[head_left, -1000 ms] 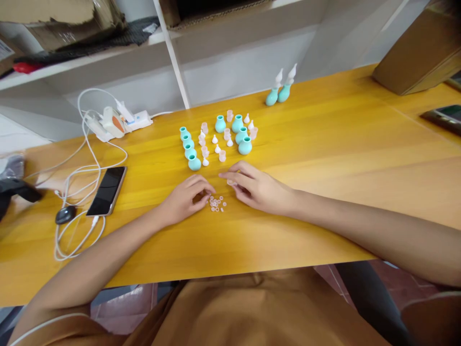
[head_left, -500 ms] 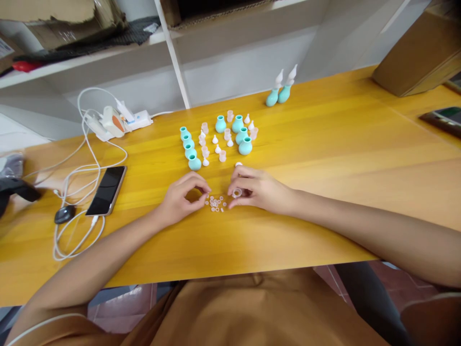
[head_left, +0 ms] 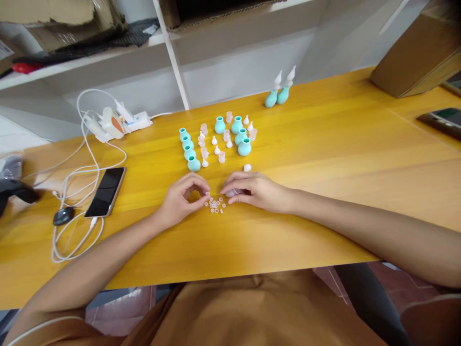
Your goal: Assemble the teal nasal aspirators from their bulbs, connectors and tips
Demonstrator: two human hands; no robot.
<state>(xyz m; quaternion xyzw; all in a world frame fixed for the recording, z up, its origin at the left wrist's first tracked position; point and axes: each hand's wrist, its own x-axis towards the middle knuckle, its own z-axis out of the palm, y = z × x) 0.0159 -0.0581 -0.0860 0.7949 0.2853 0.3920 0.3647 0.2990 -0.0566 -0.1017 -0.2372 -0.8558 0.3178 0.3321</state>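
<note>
My left hand (head_left: pixel 184 197) rests on the table with thumb and forefinger pinched on a small clear ring (head_left: pixel 208 194). Under those fingertips lies a loose pile of similar small rings (head_left: pixel 215 205). On the other side of the pile, my right hand (head_left: pixel 254 189) curls its fingers around a translucent cup-like piece (head_left: pixel 233 192), which is partly hidden by them. Just beyond the right knuckles is a white cone-shaped tip (head_left: pixel 247 167). Farther back stand several turquoise bulbs (head_left: pixel 244 147), pinkish translucent cups (head_left: pixel 222 157) and white tips (head_left: pixel 216 150).
Two turquoise bulbs with white tips fitted (head_left: pixel 283 94) stand at the table's back edge. On the left are a phone (head_left: pixel 105 192), white cables (head_left: pixel 77 180), a black mouse-like object (head_left: pixel 64 216) and a power strip (head_left: pixel 139 120). A cardboard box (head_left: pixel 414 57) and a dark device (head_left: pixel 442 120) occupy the right.
My right hand has shifted slightly left and turned the translucent cup-like piece, exposing more of the white tip behind it. The left hand stays in its pinch.
</note>
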